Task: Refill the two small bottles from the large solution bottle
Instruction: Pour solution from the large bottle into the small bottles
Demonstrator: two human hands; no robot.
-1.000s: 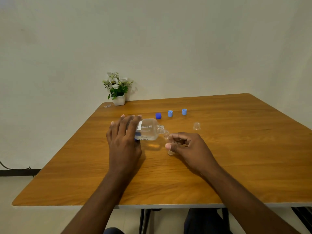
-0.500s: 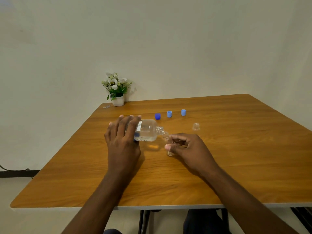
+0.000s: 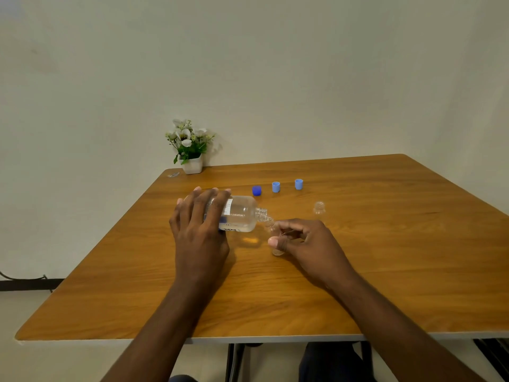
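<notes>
My left hand grips the large clear solution bottle, which is tipped on its side above the table with its open neck pointing right. Its mouth sits just over the rim of a small clear bottle that my right hand holds upright on the table between thumb and fingers. The second small bottle stands open and alone further back to the right. Three caps lie in a row behind: a dark blue cap and two light blue caps.
The wooden table has its front edge close to me. A small white pot of flowers stands at the back left corner near the wall, with a small scrap beside it.
Both hands and the bottles hold nearly the same pose; the large bottle stays tipped over the small one. Only the camera view has shifted slightly.
</notes>
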